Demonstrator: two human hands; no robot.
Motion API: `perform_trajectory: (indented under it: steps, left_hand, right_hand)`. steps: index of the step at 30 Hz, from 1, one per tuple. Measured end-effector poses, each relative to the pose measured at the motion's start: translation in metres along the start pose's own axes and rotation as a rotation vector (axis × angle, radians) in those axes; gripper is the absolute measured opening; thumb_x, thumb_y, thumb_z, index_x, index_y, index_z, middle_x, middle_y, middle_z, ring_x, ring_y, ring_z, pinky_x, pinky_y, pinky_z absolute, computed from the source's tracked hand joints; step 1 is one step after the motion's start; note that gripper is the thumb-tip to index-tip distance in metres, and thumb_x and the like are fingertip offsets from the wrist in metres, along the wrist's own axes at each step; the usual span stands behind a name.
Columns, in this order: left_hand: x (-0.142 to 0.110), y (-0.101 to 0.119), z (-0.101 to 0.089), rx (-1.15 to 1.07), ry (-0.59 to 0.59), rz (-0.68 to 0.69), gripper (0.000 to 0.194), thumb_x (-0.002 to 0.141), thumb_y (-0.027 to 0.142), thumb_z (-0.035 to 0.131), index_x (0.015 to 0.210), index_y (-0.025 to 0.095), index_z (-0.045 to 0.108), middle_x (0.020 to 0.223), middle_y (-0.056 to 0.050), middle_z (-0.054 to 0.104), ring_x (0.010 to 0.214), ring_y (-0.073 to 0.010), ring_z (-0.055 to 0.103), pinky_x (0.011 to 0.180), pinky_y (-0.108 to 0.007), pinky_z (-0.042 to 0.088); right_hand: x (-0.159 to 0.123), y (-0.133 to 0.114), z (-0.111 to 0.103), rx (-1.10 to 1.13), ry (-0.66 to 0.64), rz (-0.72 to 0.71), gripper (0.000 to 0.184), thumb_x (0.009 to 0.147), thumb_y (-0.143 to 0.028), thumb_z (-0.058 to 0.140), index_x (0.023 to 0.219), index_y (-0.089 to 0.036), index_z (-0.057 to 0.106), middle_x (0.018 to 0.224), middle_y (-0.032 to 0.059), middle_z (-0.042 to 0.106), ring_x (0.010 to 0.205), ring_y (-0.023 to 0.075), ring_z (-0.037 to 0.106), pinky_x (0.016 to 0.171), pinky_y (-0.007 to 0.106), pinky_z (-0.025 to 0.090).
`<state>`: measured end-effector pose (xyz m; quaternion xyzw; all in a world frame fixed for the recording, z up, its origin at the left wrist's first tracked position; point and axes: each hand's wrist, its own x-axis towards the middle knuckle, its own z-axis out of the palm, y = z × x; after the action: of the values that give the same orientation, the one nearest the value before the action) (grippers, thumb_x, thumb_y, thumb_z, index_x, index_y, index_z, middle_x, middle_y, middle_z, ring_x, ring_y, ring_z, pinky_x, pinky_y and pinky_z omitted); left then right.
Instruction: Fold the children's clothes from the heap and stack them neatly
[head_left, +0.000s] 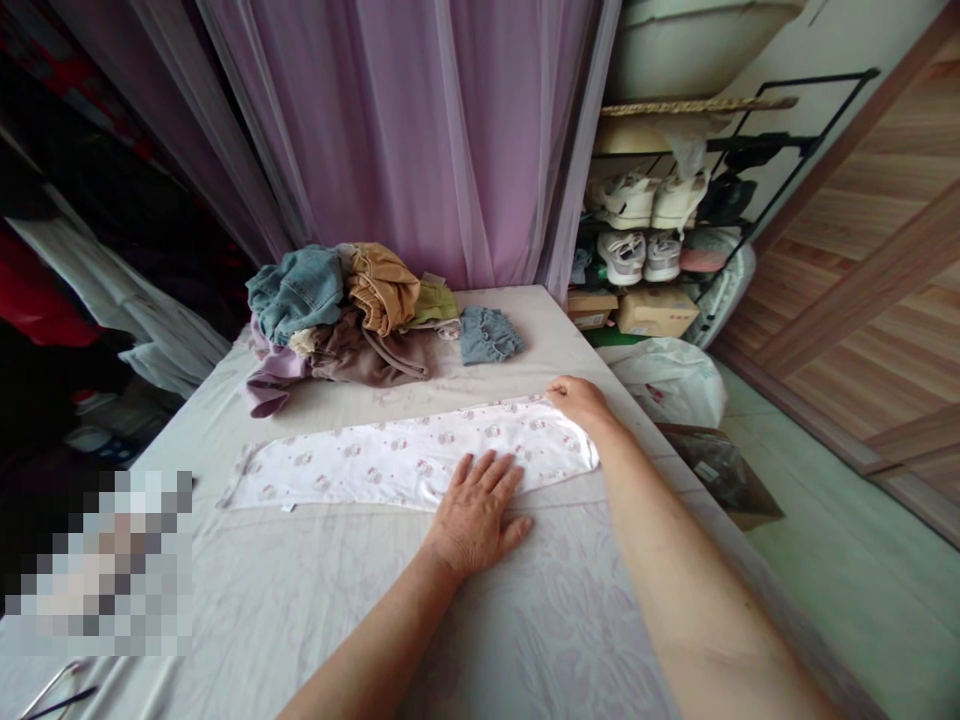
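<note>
A long, narrow white cloth (405,460) with a small pink print lies folded flat across the bed (315,570). My left hand (476,515) rests palm down on its near edge, fingers spread. My right hand (577,400) is at the far right end, with its fingers bunched on the cloth's corner. Beyond the cloth sits a heap of clothes (341,320), including blue denim, tan and mauve pieces. A small folded blue denim garment (487,335) lies to its right, and neither hand touches these.
A lilac curtain (397,130) hangs behind the bed. To the right stand a shoe rack (645,220), cardboard boxes (656,312), a white plastic bag (664,382) and a brown package (712,470). Dark hanging clothes (97,250) fill the left. A blurred patch covers the lower left.
</note>
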<state>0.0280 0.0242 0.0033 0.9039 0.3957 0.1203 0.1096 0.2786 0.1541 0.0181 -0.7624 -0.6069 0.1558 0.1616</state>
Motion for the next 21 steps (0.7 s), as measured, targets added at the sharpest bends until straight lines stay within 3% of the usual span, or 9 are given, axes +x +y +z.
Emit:
perform_trajectory:
  steps: [6,14,18,21]
  left_hand:
    - [0.001,0.0,-0.001,-0.005,-0.004,0.001,0.064,0.091,0.058,0.045,0.144,0.022,0.044,0.153,-0.008,0.041,0.144,-0.0285,0.031,0.12,-0.052,0.018]
    - [0.001,0.001,-0.002,-0.024,0.003,-0.002,0.062,0.09,0.055,0.049,0.143,0.023,0.045,0.152,-0.009,0.043,0.143,-0.0293,0.033,0.12,-0.053,0.019]
    - [0.002,0.0,-0.002,-0.025,-0.004,-0.006,0.063,0.09,0.055,0.049,0.143,0.023,0.045,0.152,-0.009,0.043,0.143,-0.0293,0.033,0.12,-0.053,0.019]
    - [0.002,0.001,-0.003,-0.027,-0.009,-0.01,0.063,0.09,0.056,0.048,0.144,0.023,0.045,0.152,-0.009,0.043,0.143,-0.0291,0.033,0.12,-0.053,0.019]
  right_hand:
    - [-0.026,0.011,-0.014,-0.069,0.149,-0.12,0.024,0.086,-0.026,0.051,0.095,-0.025,0.073,0.103,0.0026,0.074,0.091,0.0176,0.065,0.074,0.024,0.045]
    - [-0.04,0.006,-0.012,-0.239,0.104,-0.147,0.019,0.081,-0.033,0.061,0.094,-0.026,0.072,0.104,0.0041,0.072,0.099,0.0214,0.062,0.082,0.03,0.041]
    - [-0.038,0.006,-0.007,-0.237,0.185,-0.096,0.016,0.085,-0.031,0.057,0.091,-0.024,0.069,0.098,0.005,0.072,0.095,0.0214,0.062,0.08,0.031,0.04]
    - [-0.039,0.003,-0.006,-0.234,0.226,-0.047,0.019,0.087,-0.028,0.054,0.099,-0.022,0.067,0.101,0.0068,0.072,0.097,0.0225,0.061,0.081,0.032,0.04]
